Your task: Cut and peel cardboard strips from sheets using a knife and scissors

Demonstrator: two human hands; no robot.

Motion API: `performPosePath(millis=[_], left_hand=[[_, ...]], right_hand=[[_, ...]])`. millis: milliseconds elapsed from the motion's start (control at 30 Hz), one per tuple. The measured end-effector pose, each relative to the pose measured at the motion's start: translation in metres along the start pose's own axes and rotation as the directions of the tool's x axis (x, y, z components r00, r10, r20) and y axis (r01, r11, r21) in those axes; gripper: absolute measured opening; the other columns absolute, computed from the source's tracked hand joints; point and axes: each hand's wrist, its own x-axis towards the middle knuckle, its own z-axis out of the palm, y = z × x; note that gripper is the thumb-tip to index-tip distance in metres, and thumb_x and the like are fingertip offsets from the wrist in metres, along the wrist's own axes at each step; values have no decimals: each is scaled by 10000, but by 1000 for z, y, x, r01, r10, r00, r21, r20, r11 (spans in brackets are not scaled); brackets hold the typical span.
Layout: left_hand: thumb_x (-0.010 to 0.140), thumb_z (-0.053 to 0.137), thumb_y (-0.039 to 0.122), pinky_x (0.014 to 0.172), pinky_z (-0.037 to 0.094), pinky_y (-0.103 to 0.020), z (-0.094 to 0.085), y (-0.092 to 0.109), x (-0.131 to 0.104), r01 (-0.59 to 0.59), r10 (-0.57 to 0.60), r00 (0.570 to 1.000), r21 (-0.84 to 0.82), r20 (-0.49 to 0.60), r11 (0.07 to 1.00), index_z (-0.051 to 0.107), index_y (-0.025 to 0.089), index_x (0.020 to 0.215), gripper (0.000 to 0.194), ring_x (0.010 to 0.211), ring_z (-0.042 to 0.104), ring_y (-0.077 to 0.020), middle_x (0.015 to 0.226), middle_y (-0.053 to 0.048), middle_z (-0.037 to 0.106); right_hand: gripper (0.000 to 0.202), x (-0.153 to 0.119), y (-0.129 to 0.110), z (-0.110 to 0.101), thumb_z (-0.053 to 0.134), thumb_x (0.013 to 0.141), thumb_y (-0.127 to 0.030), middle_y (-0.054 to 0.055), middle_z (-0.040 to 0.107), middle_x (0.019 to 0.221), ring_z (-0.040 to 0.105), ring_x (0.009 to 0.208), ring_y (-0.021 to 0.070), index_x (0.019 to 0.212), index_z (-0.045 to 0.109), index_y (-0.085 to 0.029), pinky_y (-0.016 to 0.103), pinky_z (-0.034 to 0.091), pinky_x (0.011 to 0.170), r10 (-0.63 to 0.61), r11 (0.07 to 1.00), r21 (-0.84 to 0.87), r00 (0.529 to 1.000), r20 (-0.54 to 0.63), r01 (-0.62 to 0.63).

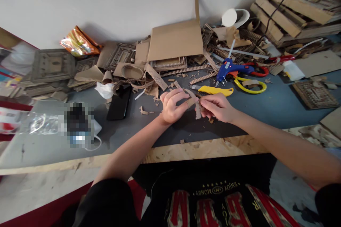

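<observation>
Between my hands, just above the dark tabletop, is a curved strip of corrugated cardboard [197, 109]. My left hand [173, 106] has its fingers closed on the strip's left part. With thumb and fingertips, my right hand [217, 107] pinches at the strip's right side; its fingertips are partly hidden. A yellow utility knife [216, 90] lies right behind my hands, its blade pointing left. Beyond it rests a blue glue gun [231, 69], beside yellow-handled scissors [252, 86].
Cardboard pieces and scraps are heaped along the wall, with a flat cardboard sheet [176, 40] on top. A black phone [119, 103] lies left of my hands. Stacked cardboard panels [293, 10] stand at the back right. A white bottle [293, 71] lies at right.
</observation>
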Motion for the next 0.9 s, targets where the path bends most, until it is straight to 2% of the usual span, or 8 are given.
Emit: performPosePath(millis=[167,300,400,533,633,800,900], left_hand=[[862,700,264,813,409,-313,0,0,-1,6,-4,1000,-77,24,997,716,292,963,105,948,630,-164,818,-2,640],[893,663,304,822,400,-310,-1,-1,0,10,-9,997,-16,72,1000,726,277,925,76,927,643,-159,805,2,659],[887,670,273,826,413,-298,-1,0,3,6,-3,998,-54,66,999,714,259,955,82,931,658,-153,828,9,691],[857,685,220,833,442,-300,-3,2,8,38,-24,994,-129,107,991,670,203,968,114,941,678,-168,870,-9,729],[892,615,234,830,455,-315,-5,2,10,55,-10,984,-249,180,967,636,172,1016,140,935,688,-181,916,-41,746],[979,490,355,779,452,-293,-5,1,10,-6,99,956,-316,278,949,629,171,1128,275,837,684,-162,862,-39,738],[976,495,412,757,449,-268,-3,1,11,89,18,950,-326,310,941,661,177,1119,322,822,670,-146,819,-30,724]], right_hand=[[369,1,-1,4,519,942,-355,-14,584,530,451,381,34,636,558,-151,155,332,358,11,998,-59,1000,-20,-13],[297,2,-1,3,549,909,-302,-14,580,543,455,410,38,658,577,-146,157,346,385,-21,995,-95,999,-39,17],[245,2,-2,3,568,881,-271,-18,575,531,459,415,46,671,585,-145,162,346,386,-43,991,-129,998,-55,36],[156,0,-3,3,564,865,-235,-33,578,522,463,415,51,755,631,-146,164,356,396,-148,956,-273,979,-137,107],[133,-2,-3,2,545,870,-214,-43,581,522,464,413,48,804,641,-148,165,361,414,-287,879,-434,947,-146,200],[149,-2,0,-2,530,861,-208,-56,552,493,474,416,51,735,598,-168,186,356,439,-484,654,-665,875,-1,361],[88,0,3,-4,553,852,-198,-47,611,553,519,453,61,813,628,-175,193,395,477,-571,537,-779,820,-53,324]])
